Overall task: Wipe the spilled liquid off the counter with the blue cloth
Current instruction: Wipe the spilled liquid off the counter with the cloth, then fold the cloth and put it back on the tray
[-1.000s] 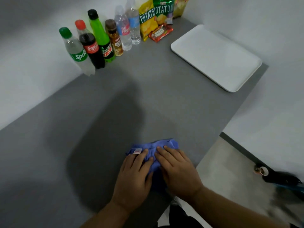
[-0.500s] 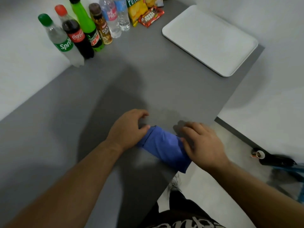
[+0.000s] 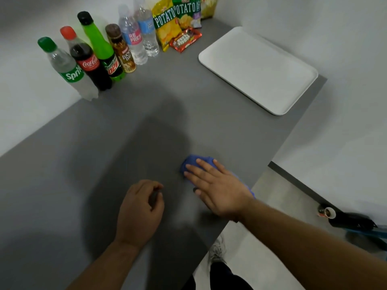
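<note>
Grey counter (image 3: 188, 114) is seen from the head view, bounded by white walls. The blue cloth (image 3: 193, 163) is pressed flat near the counter's right edge under the right hand (image 3: 217, 185), whose fingers are spread open on top, probably so that pressure is spread for wiping. The left hand (image 3: 139, 212) is loosely curled on the bare surface just beside it, gripping nothing, seemingly as a brace. No liquid can be made out. Bottles at the back are labelled Sprite (image 3: 69, 70), Coca-Cola (image 3: 90, 63) and Mountain Dew (image 3: 106, 57); snack bags (image 3: 176, 19) read "POTATO". A white tray (image 3: 259, 68) is set well apart.
</note>
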Tool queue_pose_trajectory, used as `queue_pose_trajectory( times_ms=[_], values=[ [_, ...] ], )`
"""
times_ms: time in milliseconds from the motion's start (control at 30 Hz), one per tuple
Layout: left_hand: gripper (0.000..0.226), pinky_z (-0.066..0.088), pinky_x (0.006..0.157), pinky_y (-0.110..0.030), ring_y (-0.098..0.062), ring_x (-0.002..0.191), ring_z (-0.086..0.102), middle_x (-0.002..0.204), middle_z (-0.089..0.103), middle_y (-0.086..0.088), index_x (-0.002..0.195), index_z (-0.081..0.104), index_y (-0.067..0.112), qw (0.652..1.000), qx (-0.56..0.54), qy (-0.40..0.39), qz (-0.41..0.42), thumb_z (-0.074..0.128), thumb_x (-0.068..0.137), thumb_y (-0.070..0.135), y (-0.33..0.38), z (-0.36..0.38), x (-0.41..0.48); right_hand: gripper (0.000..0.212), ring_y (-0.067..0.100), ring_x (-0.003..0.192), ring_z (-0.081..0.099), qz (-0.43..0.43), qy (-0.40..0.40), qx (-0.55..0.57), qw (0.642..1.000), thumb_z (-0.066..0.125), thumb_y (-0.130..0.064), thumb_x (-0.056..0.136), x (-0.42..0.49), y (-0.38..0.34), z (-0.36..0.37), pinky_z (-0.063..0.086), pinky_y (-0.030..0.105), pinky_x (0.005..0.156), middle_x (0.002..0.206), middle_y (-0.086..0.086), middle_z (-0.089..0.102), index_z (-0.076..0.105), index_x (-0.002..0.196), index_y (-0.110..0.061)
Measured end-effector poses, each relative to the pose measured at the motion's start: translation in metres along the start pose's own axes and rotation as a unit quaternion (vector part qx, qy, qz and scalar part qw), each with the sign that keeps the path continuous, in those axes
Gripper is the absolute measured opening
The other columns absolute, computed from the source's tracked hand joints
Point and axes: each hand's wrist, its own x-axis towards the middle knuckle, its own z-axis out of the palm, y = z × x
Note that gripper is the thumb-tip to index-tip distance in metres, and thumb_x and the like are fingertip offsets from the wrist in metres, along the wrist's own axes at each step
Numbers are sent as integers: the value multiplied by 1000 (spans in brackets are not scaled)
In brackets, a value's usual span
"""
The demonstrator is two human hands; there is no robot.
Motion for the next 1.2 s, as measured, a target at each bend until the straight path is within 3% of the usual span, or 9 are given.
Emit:
queue_pose_trajectory(
  times_ms=[267, 500, 767, 867, 967, 1067, 1200],
  values=[
    [19, 48, 90, -29, -17, 95, 60, 100, 63, 8, 101, 67, 20, 1000, -13, 19, 12, 55, 88, 27, 17, 15, 4, 60, 15, 158, -8, 76, -9, -4, 997, 11, -48, 108, 11, 88, -24, -2, 45, 129, 171, -13, 0, 7, 165, -32],
    [18, 45, 95, -25, -15, 101, 59, 105, 63, 8, 103, 68, 21, 1000, -8, -9, 17, 63, 86, 20, 38, 31, 18, 58, 15, 159, -6, 94, -4, -4, 996, 17, -47, 110, 21, 149, -41, -5, 44, 128, 171, -14, 1, 5, 165, -33],
    [22, 51, 94, -40, -22, 100, 59, 108, 64, 4, 104, 68, 20, 997, 35, -56, 26, 62, 84, 28, 67, 54, 40, 64, 13, 158, -8, 54, -19, -8, 998, 11, -55, 106, 23, 177, -57, -4, 44, 128, 171, -14, 2, 8, 165, -31],
    [22, 52, 92, -42, -24, 100, 60, 108, 63, 2, 106, 68, 21, 996, 58, -61, -10, 67, 85, 29, 76, 62, 50, 55, 22, 156, 23, 114, 86, 58, 988, 34, -44, 109, 7, 174, -57, 19, 47, 126, 168, -4, 30, 35, 160, -24],
    [24, 54, 92, -43, -25, 103, 63, 109, 64, 1, 109, 69, 20, 996, 51, -64, -39, 73, 86, 26, 89, 68, 62, 43, 33, 125, 55, 283, 203, 90, 933, 55, -32, 99, -25, 173, -55, 48, 45, 101, 139, 8, 61, 58, 140, -17],
    [28, 52, 96, -43, -27, 107, 63, 113, 65, -2, 113, 68, 17, 995, 41, -83, -26, 73, 86, 24, 108, 75, 79, 43, 31, 114, 57, 395, 163, 114, 897, 57, -42, 91, -52, 173, -55, 49, 41, 89, 124, 4, 64, 64, 128, -23],
    [33, 50, 101, -43, -29, 115, 61, 122, 64, -6, 118, 66, 14, 994, 6, -106, 11, 71, 86, 21, 140, 83, 117, 36, 25, 105, 58, 409, 111, 178, 888, 63, -40, 81, -62, 173, -61, 52, 38, 82, 111, -3, 57, 66, 115, -30]
  ],
)
